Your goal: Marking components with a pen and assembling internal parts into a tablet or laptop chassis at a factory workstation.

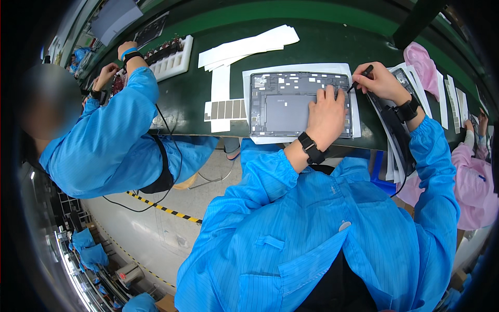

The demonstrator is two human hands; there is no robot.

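An opened tablet housing (283,112), dark grey with a large flat battery-like block and small white pieces, lies on white sheets (356,112) in front of me. My left hand (327,115) lies palm down over its right part, fingers stretched out and touching it. My right hand (382,86) is closed round a black pen-shaped tool (364,76). The tool slants down to the left, its thin tip at the housing's upper right edge. Whether the tip touches is too small to tell. Below my right wrist stands a tilted stack of dark panels and white sheets (390,122).
Left of the housing lies a strip of grey-brown rectangles (226,110), with white paper strips (249,47) behind. A co-worker in blue (114,140) reaches over a white foam tray (179,60) at left. Pink cloth (422,65) and a pink-sleeved person (473,182) are at right.
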